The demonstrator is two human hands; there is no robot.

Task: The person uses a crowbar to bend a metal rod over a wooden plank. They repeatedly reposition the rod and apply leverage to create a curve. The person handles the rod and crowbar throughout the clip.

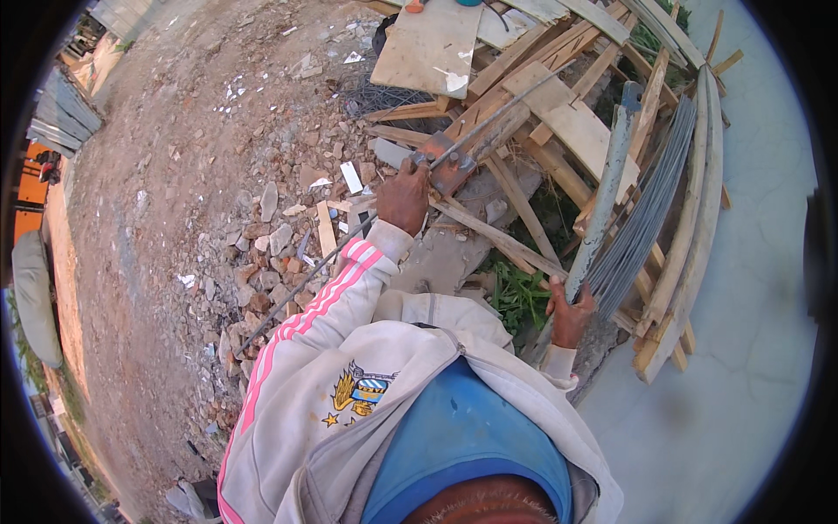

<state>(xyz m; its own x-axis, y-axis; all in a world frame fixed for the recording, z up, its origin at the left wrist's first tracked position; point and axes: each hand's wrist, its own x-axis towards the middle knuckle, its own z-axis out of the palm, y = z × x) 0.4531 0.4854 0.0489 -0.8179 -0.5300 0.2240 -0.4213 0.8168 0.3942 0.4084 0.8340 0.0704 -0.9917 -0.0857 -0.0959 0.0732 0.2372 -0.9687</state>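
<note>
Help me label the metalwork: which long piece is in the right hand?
The thick, worn pale-blue pipe; the rod in the left hand and the bundled grey wires are much thinner.

"Where does the head view look from?"
"From head height, right above the white jacket (419,349), facing steeply down."
"How near is it?"
"Very near: the jacket fills the lower middle. The left hand (404,199) and right hand (572,316) lie a little farther off, just beyond the jacket."
"And how wide?"
"Fisheye wide. It takes in the rubble (271,236) left of the jacket, and long boards (698,227) to its right bow along the round dark rim."
</note>
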